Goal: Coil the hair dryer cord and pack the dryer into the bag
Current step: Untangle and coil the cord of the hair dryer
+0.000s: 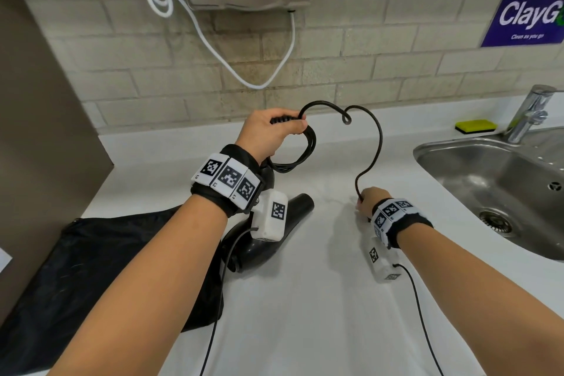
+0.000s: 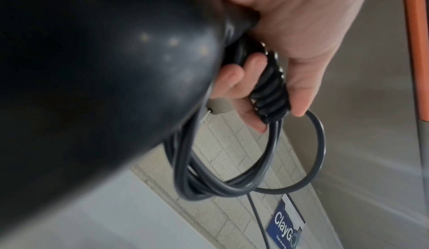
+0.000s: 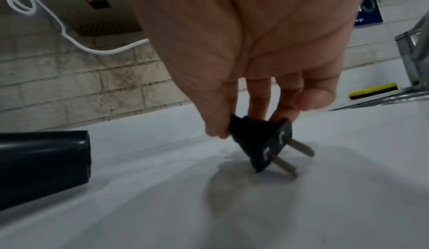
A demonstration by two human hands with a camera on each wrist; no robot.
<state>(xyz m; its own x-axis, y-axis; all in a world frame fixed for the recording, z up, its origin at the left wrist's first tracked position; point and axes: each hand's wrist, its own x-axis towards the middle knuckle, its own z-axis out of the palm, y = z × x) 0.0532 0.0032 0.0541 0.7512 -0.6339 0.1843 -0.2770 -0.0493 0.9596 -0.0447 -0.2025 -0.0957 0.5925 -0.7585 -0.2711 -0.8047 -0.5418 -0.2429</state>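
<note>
While left hand [image 1: 268, 134] grips coiled cord [image 1: 294, 149] above hair dryer [image 1: 274, 232], right hand [image 1: 370, 200] pinches plug [image 3: 260, 142] right of dryer

Head view down over white counter [image 1: 305, 299], wrist views close underhand, sharing brick wall [image 1: 366, 76]

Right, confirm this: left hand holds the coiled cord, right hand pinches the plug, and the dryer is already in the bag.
Wrong on the dryer. The head view shows the hair dryer lying on the countertop beside the black bag, not in it. The left hand does hold the coiled cord, and the right hand pinches the plug.
</note>
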